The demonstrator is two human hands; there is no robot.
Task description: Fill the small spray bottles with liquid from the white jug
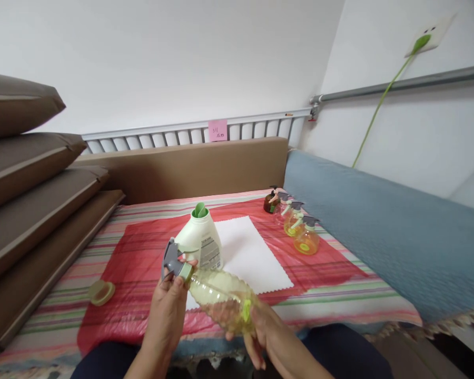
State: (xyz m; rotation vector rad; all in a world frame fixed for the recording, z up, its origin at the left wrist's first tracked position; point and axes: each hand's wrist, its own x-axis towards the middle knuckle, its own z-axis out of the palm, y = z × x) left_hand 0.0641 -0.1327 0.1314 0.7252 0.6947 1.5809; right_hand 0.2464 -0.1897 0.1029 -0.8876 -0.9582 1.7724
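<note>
A clear yellow spray bottle (pixel 217 295) lies tilted across both hands, its base to the right and its grey trigger head (pixel 174 263) to the left. My left hand (pixel 169 300) is closed around the pale green collar just below that head. My right hand (pixel 268 326) grips the bottle near its base, with some fingers hidden beneath it. Right behind the spray bottle stands a large pale green detergent bottle (pixel 199 237), uncapped, with a green spout in its neck. Its round cap (pixel 101 292) rests on the red sheet at the left.
White scalloped paper (pixel 248 252) lies on the red plastic sheet (pixel 142 252). Several pump and spray bottles (pixel 306 242) stand in a row at the right. Brown cushions (pixel 31 221) are stacked at the left. A blue-covered cushion (pixel 371 221) borders the right side.
</note>
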